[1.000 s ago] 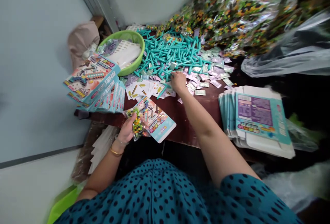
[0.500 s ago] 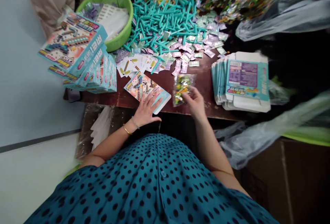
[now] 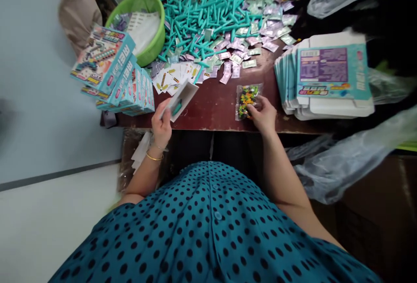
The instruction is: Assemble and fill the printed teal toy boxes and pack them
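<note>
My left hand [image 3: 162, 122] is closed on a small cardboard box [image 3: 184, 100], tilted up on edge so that its open end faces me. Inside that box lie teal plastic pieces [image 3: 177, 108]. My right hand [image 3: 264, 116] pinches the right side of a clear plastic bag [image 3: 248, 101] of small green, orange, yellow and black pieces, low over the table's front part. Left of my left hand stands a stack of filled-out printed boxes [image 3: 112, 72]. Printed instruction cards [image 3: 172, 77] lie just beyond the held box.
Teal hammer-shaped pieces [image 3: 208, 18] are heaped at the back, with small pink and green sachets [image 3: 241, 55] beside them. A green basin [image 3: 156, 42] stands at the back left. Flattened boxes [image 3: 335, 70] are stacked on the right, near clear plastic sheeting [image 3: 345, 166].
My left hand has gone from lying flat on the box to gripping it and tipping it up, open end showing. The bag in my right hand has shifted slightly. The view has turned a little.
</note>
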The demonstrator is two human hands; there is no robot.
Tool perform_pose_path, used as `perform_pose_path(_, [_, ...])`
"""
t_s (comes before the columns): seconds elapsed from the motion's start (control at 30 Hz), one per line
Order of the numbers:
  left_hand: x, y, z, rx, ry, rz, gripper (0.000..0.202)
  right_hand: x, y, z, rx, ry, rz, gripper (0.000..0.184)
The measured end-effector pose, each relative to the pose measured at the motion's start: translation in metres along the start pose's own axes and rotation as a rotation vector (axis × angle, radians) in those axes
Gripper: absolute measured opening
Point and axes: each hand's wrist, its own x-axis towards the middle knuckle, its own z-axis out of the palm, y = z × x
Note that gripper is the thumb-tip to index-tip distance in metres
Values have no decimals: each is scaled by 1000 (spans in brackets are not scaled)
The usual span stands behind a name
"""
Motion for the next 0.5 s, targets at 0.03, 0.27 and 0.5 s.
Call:
perform_pose_path(0.03, [-4,3,2,-9,-17,0,46,1,1,-1,0,5,-2,53])
perform_pose_path(0.27, [-15,15,6,-26,-73,-2,46,0,2,-3,-1,-2,-6,53])
perform_pose_path(0.5, [-18,19,6,-30,-118,7,45,-1,4,0,8,4,-12,53])
